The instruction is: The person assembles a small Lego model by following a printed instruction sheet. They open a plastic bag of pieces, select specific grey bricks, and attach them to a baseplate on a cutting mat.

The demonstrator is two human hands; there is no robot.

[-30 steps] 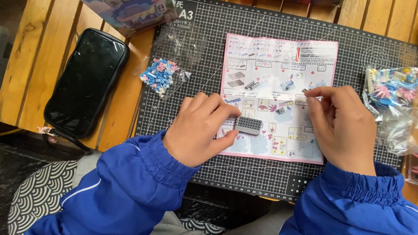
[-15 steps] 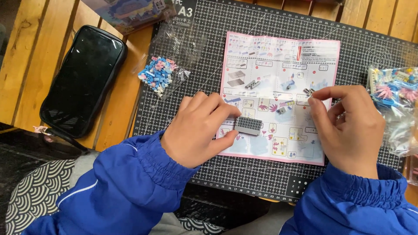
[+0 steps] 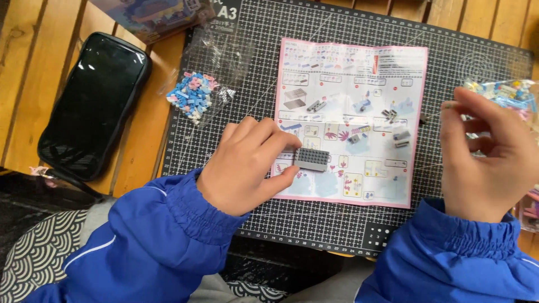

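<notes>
Beside the pink-edged instruction sheet (image 3: 351, 120), a clear bag (image 3: 193, 96) holds blue bricks.

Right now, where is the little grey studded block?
The grey studded block lies on the pink-edged instruction sheet, near its lower left corner, pinched by the left hand.

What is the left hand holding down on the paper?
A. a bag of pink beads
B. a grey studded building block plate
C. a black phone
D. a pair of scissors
B: the left hand pinches a small grey studded plate on the pink-edged instruction sheet; the black case lies apart on the wooden table.
</notes>
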